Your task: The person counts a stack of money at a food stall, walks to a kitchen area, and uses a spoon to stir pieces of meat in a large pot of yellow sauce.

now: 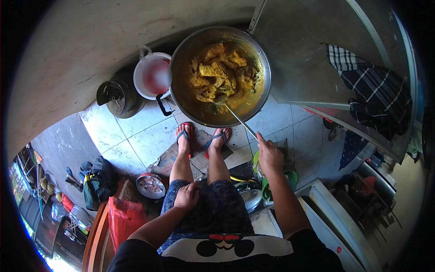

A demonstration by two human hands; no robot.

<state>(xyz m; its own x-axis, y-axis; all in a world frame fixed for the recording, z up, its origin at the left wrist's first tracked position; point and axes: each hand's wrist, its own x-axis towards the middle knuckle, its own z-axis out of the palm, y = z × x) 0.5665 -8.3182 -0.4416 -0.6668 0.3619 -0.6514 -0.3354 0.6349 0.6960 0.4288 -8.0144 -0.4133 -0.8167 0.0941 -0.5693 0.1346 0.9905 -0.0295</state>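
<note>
A large metal wok (pixel 176 102) stands before me, holding pieces of meat (pixel 217 73) in a thick yellow sauce. My right hand (pixel 270 153) grips the handle of a metal spatula (pixel 240 120). The tool slants up to the left over the near rim, and its head is partly sunk in the sauce among the pieces. My left hand (pixel 188 197) rests on my right-to-left-creased dark patterned shorts (pixel 217 210), over the left thigh, and holds nothing that I can see. The wok's black side handle (pixel 163 104) points to the left.
Left of the wok sit a white bucket (pixel 138 80) with reddish contents and a gas cylinder (pixel 122 102). A bowl of pale slices (pixel 150 185) and a red plastic bag (pixel 125 217) are at my left. A checked cloth (pixel 377 88) hangs at the right. Green plastic basins (pixel 266 188) lie below my right arm.
</note>
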